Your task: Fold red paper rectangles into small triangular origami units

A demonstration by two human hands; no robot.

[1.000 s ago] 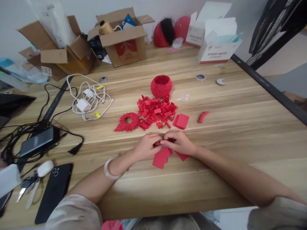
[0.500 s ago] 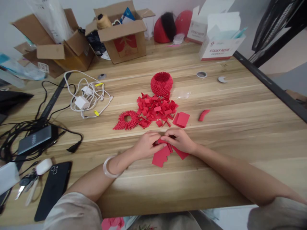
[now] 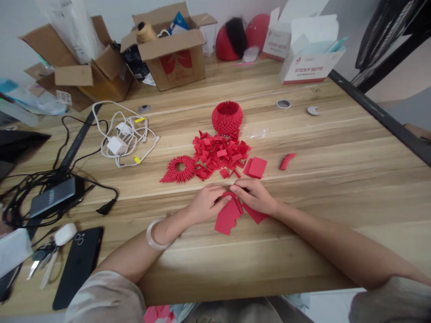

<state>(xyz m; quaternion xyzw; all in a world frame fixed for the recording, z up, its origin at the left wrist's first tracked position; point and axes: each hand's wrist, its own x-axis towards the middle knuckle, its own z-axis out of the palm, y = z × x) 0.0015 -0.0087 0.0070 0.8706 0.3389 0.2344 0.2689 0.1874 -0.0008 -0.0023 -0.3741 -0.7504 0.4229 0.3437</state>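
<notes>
My left hand (image 3: 209, 202) is closed on a small piece of red paper, its thumb on top. My right hand (image 3: 255, 196) has its fingers pinched at the same small piece, thumb against the fingers. Under and between the hands lie red paper sheets (image 3: 228, 218), with another red sheet (image 3: 255, 214) below my right hand. Beyond them is a pile of folded red pieces (image 3: 220, 152). A round red paper vessel (image 3: 227, 118) stands behind the pile, and a spiky red ring (image 3: 178, 169) lies left of it. A red stack (image 3: 256, 167) is at the right.
A short curved red strip (image 3: 287, 161) and a tape roll (image 3: 283, 104) lie to the right. White cables (image 3: 117, 146), a power bank (image 3: 53, 197) and a phone (image 3: 79, 268) are at the left. Cardboard boxes (image 3: 182, 67) and a sticky note box (image 3: 308, 72) stand behind.
The view has shifted slightly. My left thumb has moved up a little, and my right thumb has drawn back slightly from the left one.
</notes>
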